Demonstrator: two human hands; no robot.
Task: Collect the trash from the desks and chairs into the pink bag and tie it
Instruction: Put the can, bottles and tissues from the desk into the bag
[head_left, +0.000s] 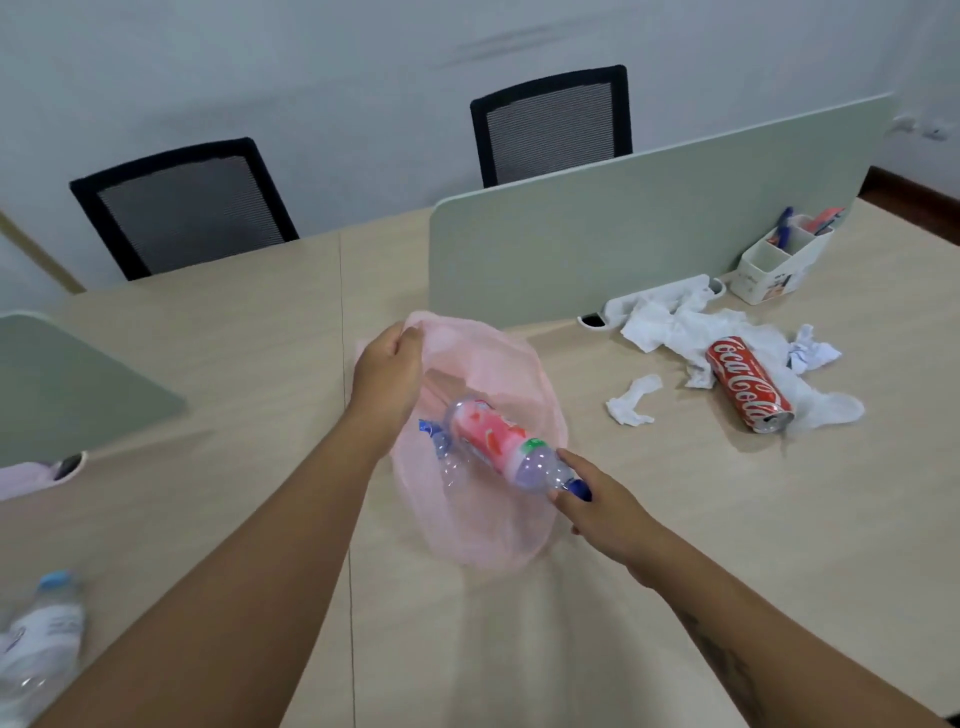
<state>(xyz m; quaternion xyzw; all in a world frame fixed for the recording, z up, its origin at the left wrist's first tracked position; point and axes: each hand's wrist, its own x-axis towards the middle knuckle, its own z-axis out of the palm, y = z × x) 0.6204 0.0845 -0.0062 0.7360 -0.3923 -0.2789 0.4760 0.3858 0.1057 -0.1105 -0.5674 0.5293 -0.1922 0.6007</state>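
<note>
Head view. The left hand (387, 364) is clenched on the far rim of the pink bag (498, 525), its fingers curled over the thin film and lifting the mouth open. The bag lies on the desk (675, 545) near the middle of the frame, just in front of the pale green divider panel (623, 228).

The right hand (602, 506) pinches a clear plastic bottle (498, 441) by its neck, at the blue cap (581, 489). The bottle carries a pink label, is tilted base-first over the bag's mouth, and its base lies close to the left wrist. A second clear bottle (441, 457) with a blue scrap of label shows beneath it, inside the bag.

To the right, well apart from the bag, a red cola can (748, 384) lies on its side on a spread of white tissue (670, 327). A small twisted tissue (631, 402) lies just left of the can, and a crumpled paper ball (810, 351) just right of it. A white pen holder (779, 265) stands against the divider.

At the lower left edge a blurred water bottle (39, 639) with a light blue cap lies on the desk. Two black mesh chairs (182, 208) (553, 127) stand on the far side.
</note>
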